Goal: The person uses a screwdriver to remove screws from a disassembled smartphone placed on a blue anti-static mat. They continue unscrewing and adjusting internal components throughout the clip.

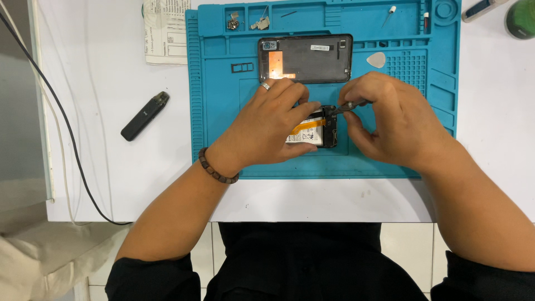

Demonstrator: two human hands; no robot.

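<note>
**Hands working on an opened phone over a blue mat**

Opened phone [320,129] is lying near the middle of the blue mat [223,111], with its battery and an orange ribbon cable showing between the two hands. The left hand [267,125] is resting over the phone's left part, its fingers [301,108] curling down and pressing on the phone's far edge; a ring is sitting on one finger and a bead bracelet [216,167] is circling the wrist. The right hand [390,122] is pinching a thin dark tool [346,107], fingers closed on it, and the tool's tip is touching the phone's upper right corner. Just beyond the hands, the phone's back cover [305,58] is lying inside up on the mat. A white pick [376,59] is sitting to the right of that cover. Small metal parts [245,22] are resting in the mat's far compartments. On the white table [111,184], left of the mat, a slim black device [145,116] is lying near a dark cable [61,122].
</note>
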